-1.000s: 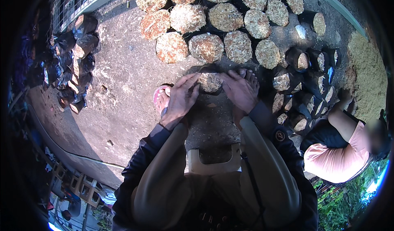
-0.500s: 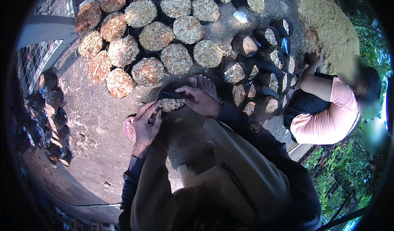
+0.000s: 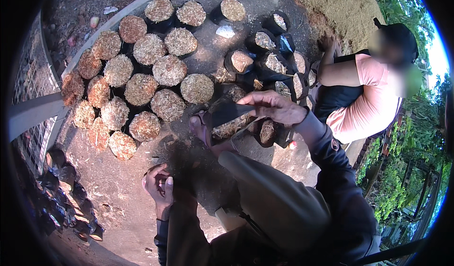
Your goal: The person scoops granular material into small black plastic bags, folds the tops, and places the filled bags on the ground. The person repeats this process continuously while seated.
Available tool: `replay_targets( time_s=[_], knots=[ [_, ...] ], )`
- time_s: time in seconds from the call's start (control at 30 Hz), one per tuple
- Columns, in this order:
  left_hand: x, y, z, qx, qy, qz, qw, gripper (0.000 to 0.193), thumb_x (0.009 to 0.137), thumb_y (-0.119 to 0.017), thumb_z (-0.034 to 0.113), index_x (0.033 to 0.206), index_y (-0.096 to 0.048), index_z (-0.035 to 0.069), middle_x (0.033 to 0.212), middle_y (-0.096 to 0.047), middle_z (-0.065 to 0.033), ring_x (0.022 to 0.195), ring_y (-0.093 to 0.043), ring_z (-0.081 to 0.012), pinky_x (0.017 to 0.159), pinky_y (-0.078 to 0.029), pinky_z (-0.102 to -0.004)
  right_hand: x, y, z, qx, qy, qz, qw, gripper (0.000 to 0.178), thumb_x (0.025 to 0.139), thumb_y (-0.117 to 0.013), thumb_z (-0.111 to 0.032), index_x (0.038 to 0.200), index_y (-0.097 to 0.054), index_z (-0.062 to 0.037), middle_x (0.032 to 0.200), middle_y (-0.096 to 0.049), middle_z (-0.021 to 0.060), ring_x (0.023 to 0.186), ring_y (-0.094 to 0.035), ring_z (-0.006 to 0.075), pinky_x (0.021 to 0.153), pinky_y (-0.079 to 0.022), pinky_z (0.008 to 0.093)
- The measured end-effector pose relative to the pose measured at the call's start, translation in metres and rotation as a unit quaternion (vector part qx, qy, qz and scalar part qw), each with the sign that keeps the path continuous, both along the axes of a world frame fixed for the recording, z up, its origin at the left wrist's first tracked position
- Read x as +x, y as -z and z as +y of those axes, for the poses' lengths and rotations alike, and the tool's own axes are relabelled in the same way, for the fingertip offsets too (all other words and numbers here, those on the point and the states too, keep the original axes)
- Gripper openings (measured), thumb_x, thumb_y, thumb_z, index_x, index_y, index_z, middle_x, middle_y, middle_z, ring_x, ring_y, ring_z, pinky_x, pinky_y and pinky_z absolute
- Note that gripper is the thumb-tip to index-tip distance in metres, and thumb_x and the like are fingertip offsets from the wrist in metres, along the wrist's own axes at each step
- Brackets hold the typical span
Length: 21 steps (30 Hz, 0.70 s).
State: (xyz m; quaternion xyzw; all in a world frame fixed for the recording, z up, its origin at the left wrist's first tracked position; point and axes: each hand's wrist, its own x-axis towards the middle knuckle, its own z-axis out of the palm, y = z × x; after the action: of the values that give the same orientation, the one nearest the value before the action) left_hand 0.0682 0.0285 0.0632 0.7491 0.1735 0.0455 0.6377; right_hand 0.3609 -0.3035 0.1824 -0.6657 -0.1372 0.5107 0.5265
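Observation:
My right hand [image 3: 279,107] pinches the dark rim of a black plastic grow bag [image 3: 228,112] between thumb and fingers. The bag leans beside my right foot [image 3: 199,125], and pale straw-like filling shows below its folded edge. Other filled black bags stand just beyond and to the right of this hand. My left hand [image 3: 160,186] is apart from the bag, low over my left foot. Its fingers are loosely curled with the thumb apart, and nothing shows in them.
Several round bags topped with chopped straw [image 3: 169,70] stand in rows at the far left. A co-worker in a pink shirt [image 3: 364,100] crouches at the right, reaching to a sawdust-like heap [image 3: 340,6]. Dark bags [image 3: 71,190] line the left edge, near a mesh fence [image 3: 33,72].
My left hand has let go of the bag and moved away from it. My right hand has carried the bag to the right, toward the other filled bags. The view has shifted.

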Motion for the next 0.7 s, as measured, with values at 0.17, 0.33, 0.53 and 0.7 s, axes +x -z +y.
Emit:
replay_targets(
  time_s=[0.17, 0.33, 0.53, 0.7],
  knots=[
    [-0.01, 0.008, -0.007, -0.05, -0.006, 0.054, 0.997, 0.037, 0.094, -0.07, 0.018, 0.125, -0.062, 0.0, 0.113, -0.067, -0.009, 0.087, -0.061, -0.0148, 0.08, -0.049, -0.0279, 0.061, -0.034, -0.08, 0.034, 0.283, -0.03, 0.958, 0.04, 0.102, -0.048, 0.002, 0.142, -0.049, 0.0038, 0.135, -0.062, 0.0108, 0.116, -0.066, 0.0189, 0.102, -0.059, 0.0354],
    [-0.009, 0.008, -0.005, -0.058, -0.001, 0.085, 0.995, 0.035, 0.093, -0.07, 0.011, 0.126, -0.062, 0.001, 0.111, -0.067, -0.0087, 0.089, -0.061, -0.0139, 0.084, -0.05, -0.0284, 0.119, -0.019, -0.144, 0.031, 0.44, -0.106, 0.891, 0.036, 0.104, -0.043, 0.002, 0.14, -0.049, 0.0068, 0.13, -0.064, 0.0208, 0.115, -0.069, 0.028, 0.102, -0.06, 0.039],
    [-0.006, 0.009, -0.009, -0.046, -0.017, 0.086, 0.995, 0.036, 0.093, -0.07, 0.009, 0.127, -0.062, 0.001, 0.11, -0.069, -0.0092, 0.089, -0.063, -0.0136, 0.083, -0.051, -0.028, 0.148, 0.031, -0.18, 0.006, 0.44, -0.072, 0.895, 0.028, 0.106, -0.044, -0.003, 0.132, -0.052, 0.0057, 0.12, -0.065, 0.0192, 0.108, -0.071, 0.0273, 0.1, -0.061, 0.0388],
    [-0.007, 0.012, -0.009, -0.053, -0.02, 0.106, 0.993, 0.033, 0.094, -0.069, 0.008, 0.126, -0.063, 0.001, 0.11, -0.07, -0.0097, 0.089, -0.064, -0.0145, 0.084, -0.051, -0.0289, 0.151, 0.063, -0.195, -0.006, 0.474, -0.023, 0.88, 0.025, 0.104, -0.047, 0.0, 0.128, -0.052, 0.005, 0.112, -0.061, 0.0157, 0.103, -0.072, 0.0302, 0.099, -0.062, 0.0432]
  ],
)
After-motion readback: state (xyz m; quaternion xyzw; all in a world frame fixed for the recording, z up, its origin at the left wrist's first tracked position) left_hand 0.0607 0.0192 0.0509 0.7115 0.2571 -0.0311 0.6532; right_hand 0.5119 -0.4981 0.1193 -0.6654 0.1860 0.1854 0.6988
